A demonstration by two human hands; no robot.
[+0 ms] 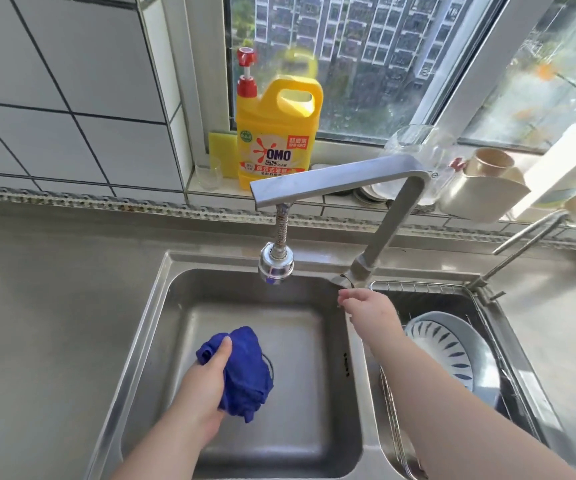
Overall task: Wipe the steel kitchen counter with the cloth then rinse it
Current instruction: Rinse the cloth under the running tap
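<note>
My left hand [207, 382] grips a bunched blue cloth [245, 368] over the left basin of the steel sink [162, 306], below the tap's spray head [276, 266]. No water shows from the spray head. My right hand [366, 308] reaches to the tap's base, its fingertips just below the small lever [342, 279]; I cannot tell whether they touch it. The steel counter [54, 306] stretches to the left of the sink.
The angular steel tap [335, 181] arches over the sink. A wire rack in the right basin holds a patterned bowl [453, 351]. On the sill stand a yellow detergent jug [276, 133], a sponge [222, 150], a small glass [207, 173] and several dishes.
</note>
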